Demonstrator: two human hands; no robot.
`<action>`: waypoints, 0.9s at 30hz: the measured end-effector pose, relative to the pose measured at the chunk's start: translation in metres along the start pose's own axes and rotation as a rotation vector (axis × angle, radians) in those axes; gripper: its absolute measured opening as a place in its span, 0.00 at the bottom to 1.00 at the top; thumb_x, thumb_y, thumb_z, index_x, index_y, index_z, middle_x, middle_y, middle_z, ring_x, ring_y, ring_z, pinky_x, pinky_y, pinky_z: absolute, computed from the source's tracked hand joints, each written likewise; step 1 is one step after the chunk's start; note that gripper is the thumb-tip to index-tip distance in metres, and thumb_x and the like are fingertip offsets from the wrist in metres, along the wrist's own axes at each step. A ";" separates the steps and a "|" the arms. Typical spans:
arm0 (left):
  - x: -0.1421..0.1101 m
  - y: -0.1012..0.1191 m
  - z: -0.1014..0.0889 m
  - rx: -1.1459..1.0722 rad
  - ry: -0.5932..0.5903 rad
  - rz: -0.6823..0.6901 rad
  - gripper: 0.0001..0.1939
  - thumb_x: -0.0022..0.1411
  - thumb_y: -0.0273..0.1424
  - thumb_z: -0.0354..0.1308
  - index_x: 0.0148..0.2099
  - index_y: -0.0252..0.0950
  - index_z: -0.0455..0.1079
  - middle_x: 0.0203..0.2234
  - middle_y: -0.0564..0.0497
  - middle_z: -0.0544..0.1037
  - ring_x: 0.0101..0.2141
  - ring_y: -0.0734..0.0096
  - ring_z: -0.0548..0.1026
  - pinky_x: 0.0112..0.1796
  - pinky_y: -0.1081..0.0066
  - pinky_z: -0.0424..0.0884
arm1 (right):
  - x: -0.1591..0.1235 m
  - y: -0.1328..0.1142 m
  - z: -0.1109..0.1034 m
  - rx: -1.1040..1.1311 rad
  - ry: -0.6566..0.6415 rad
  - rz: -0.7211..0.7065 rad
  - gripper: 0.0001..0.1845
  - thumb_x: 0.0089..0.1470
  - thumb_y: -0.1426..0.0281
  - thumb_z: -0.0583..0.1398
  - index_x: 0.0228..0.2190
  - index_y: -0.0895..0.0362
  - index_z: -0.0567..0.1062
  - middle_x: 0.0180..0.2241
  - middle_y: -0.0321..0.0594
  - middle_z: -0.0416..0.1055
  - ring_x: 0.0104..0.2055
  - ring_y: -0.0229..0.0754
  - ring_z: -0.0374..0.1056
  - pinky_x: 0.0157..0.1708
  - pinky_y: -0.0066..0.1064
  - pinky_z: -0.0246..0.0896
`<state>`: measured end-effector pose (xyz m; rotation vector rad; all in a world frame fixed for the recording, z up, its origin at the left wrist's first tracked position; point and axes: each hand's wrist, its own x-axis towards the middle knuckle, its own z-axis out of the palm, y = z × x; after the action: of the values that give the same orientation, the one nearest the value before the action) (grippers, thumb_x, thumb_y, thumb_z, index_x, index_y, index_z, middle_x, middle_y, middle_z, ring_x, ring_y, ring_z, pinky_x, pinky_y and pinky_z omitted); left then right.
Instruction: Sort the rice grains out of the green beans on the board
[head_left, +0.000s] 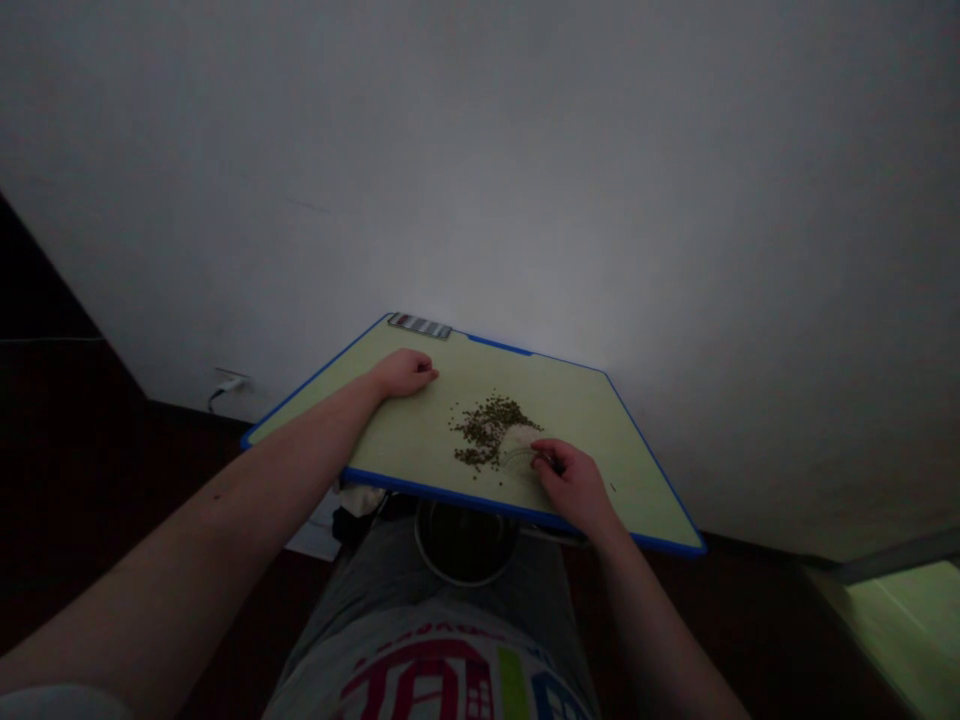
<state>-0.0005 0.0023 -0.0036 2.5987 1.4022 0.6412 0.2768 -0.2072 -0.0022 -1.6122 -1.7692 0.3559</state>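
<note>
Small dark brown-green beans or seeds [487, 428] lie loosely scattered on a pale board with a blue rim [450, 487]. My left hand [405, 373] rests on the board left of them, fingers curled in and nothing visible between them. At their right edge, my right hand [574, 480] is closed with thumb and fingertips pinched. From that pinch, a pale, partly see-through thing with thin curved lines [517, 445] reaches toward the seeds; the dim light hides its exact kind. A round metal bowl [466, 545] sits below the board's near edge, partly covered by it.
A printed grey strip [420, 325] lies at the board's far left corner, against a plain wall [525, 200]. Low on the wall at left is a white plug [231, 384] with a dark cord. Pale cloth [360, 498] shows under the near edge.
</note>
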 end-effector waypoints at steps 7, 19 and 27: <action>0.000 0.001 -0.001 -0.008 0.005 0.006 0.19 0.53 0.43 0.46 0.24 0.34 0.67 0.18 0.51 0.67 0.21 0.75 0.60 0.24 0.72 0.52 | 0.000 0.004 -0.003 -0.071 0.071 0.044 0.15 0.47 0.67 0.53 0.37 0.57 0.73 0.28 0.39 0.73 0.29 0.40 0.68 0.32 0.31 0.62; 0.000 0.000 0.001 0.005 0.003 -0.008 0.20 0.53 0.44 0.46 0.25 0.34 0.69 0.18 0.51 0.69 0.21 0.74 0.61 0.25 0.72 0.53 | 0.015 0.016 -0.002 -0.092 0.101 0.057 0.15 0.47 0.67 0.54 0.37 0.57 0.73 0.29 0.39 0.73 0.29 0.40 0.67 0.32 0.31 0.61; -0.001 0.002 -0.002 0.012 -0.007 -0.003 0.19 0.54 0.43 0.46 0.26 0.33 0.69 0.19 0.51 0.69 0.21 0.75 0.61 0.25 0.72 0.53 | 0.016 0.012 -0.002 -0.042 -0.003 -0.013 0.16 0.49 0.68 0.52 0.39 0.58 0.72 0.33 0.41 0.73 0.33 0.40 0.67 0.34 0.32 0.60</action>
<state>-0.0003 0.0001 -0.0017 2.6047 1.4117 0.6256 0.2878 -0.1907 -0.0036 -1.6293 -1.7998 0.3170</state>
